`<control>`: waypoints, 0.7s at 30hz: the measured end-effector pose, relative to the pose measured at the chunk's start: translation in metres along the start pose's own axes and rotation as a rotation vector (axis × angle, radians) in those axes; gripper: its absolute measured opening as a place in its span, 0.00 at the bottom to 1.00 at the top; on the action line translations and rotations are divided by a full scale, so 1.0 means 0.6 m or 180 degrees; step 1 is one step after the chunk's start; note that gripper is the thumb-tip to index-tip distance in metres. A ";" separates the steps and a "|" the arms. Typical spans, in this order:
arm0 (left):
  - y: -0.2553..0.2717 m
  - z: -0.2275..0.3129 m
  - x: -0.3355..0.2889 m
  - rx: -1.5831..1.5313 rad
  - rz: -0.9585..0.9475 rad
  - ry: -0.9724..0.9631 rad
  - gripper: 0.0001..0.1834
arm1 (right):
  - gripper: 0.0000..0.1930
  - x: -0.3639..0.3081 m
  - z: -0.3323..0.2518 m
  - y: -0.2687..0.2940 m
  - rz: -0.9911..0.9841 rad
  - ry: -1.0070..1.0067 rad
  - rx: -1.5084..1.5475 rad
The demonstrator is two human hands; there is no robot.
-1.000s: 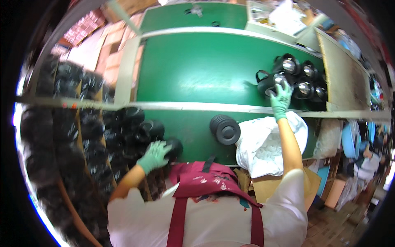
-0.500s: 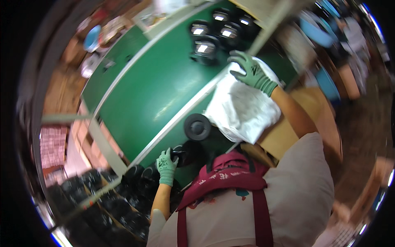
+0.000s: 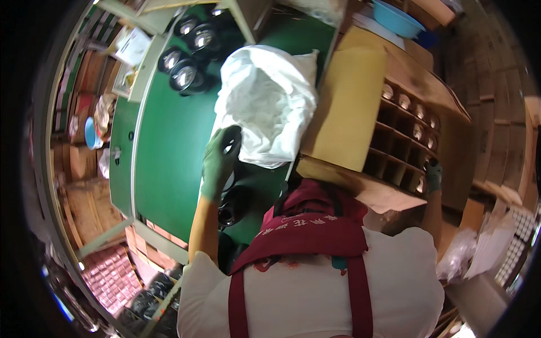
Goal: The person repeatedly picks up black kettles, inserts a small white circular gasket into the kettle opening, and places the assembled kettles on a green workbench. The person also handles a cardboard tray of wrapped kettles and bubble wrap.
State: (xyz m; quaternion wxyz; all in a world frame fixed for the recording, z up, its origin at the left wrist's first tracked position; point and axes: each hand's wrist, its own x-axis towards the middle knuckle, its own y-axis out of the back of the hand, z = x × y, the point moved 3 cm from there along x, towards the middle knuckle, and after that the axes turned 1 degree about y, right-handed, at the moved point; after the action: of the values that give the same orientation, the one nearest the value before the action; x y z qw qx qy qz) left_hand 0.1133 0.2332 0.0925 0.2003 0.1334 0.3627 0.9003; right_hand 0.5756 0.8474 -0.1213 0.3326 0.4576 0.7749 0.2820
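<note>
My left hand [image 3: 217, 169], in a green work glove, is closed around a small black round part [image 3: 230, 139] at the near left edge of an open white bag [image 3: 265, 107]. Pale pieces, too blurred to name, lie inside the bag. Below that hand, more black round parts [image 3: 228, 211] stand on the green table. My right hand [image 3: 433, 176], also gloved, reaches into the right side of a divided carton [image 3: 397, 146]. Its fingers are at a shiny glass piece [image 3: 420, 185] in a compartment; their grip is partly hidden.
Several shiny black domed pieces [image 3: 189, 76] stand at the far left of the green table [image 3: 163, 146]. The carton's wide flap [image 3: 349, 107] leans toward the bag. A blue basin [image 3: 397, 19] sits beyond the carton, and stacked boxes [image 3: 496, 112] line the right side.
The view has swung right, bringing the divided carton into sight. My right hand has left the white bag for the carton. My left hand has moved up beside the bag.
</note>
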 end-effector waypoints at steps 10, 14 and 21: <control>-0.384 -0.188 0.093 0.2273 -0.2030 -0.0345 0.13 | 0.44 -0.106 0.142 0.040 -0.0155 -0.0364 -0.2206; -0.322 -0.149 0.083 0.1119 -0.1272 -0.0266 0.15 | 0.45 -0.082 0.156 0.016 -0.0416 0.0216 -0.2374; -0.244 -0.100 0.088 -0.2004 -0.0989 0.1344 0.20 | 0.43 -0.070 0.202 -0.013 0.0230 0.0749 -0.2970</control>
State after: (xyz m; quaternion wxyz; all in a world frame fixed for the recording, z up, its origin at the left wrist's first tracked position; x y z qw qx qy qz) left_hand 0.0823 0.3174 -0.0481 0.2860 -0.1785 0.1184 0.9340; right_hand 0.6805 0.8227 -0.1913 0.4024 0.2513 0.5817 0.6607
